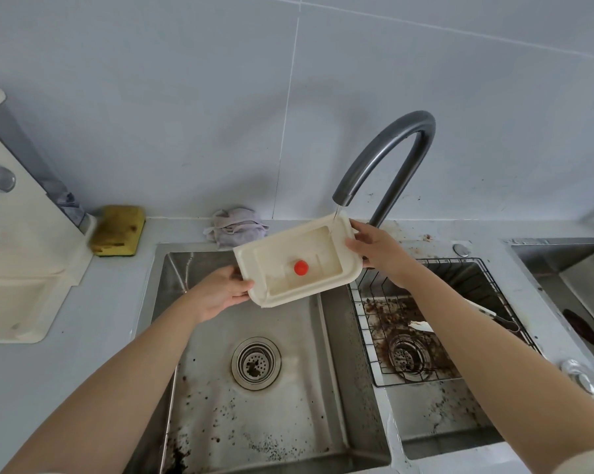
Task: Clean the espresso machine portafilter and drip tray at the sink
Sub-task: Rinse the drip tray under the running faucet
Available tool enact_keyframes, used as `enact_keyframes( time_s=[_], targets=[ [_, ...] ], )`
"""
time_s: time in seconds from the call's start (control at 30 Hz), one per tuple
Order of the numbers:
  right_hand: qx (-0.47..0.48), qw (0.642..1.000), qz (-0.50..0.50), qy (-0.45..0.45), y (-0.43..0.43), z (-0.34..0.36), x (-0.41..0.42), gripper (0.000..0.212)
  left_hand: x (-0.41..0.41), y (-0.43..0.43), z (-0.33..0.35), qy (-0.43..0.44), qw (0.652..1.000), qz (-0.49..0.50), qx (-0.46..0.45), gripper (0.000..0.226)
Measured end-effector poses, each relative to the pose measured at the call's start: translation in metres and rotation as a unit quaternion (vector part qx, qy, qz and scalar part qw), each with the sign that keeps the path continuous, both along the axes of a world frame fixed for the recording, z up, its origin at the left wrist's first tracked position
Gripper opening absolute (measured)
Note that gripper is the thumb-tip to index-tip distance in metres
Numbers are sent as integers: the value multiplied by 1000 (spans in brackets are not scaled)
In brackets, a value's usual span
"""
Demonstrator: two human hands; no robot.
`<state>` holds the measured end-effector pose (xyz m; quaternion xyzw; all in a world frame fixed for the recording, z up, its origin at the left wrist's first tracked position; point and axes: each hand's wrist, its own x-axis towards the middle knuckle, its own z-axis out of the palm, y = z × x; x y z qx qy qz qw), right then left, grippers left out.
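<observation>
While the tap [387,159] runs, left hand [220,292] and right hand [374,246] each clasp one end of the tray [299,261]; light, stiff, likely slippery wet: hold rims.

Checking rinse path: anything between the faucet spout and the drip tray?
Nothing visible. The drip tray is held over the left sink basin by the left hand and right hand, one at each end. A thin stream from the faucet spout lands directly on the tray's far right corner, unobstructed.
</observation>
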<state>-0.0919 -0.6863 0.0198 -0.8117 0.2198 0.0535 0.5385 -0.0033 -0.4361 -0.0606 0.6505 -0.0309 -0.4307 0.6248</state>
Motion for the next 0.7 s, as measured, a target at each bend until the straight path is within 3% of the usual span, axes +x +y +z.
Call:
enact_keyframes(
  time_s=[0.5, 0.7],
  targets=[
    [13, 1000, -5, -24, 4, 1, 4, 49, 6, 6, 12, -26, 999, 26, 2, 53],
    [16, 999, 11, -31, 17, 0, 16, 48, 10, 21, 20, -33, 998, 53, -8, 44]
  ],
)
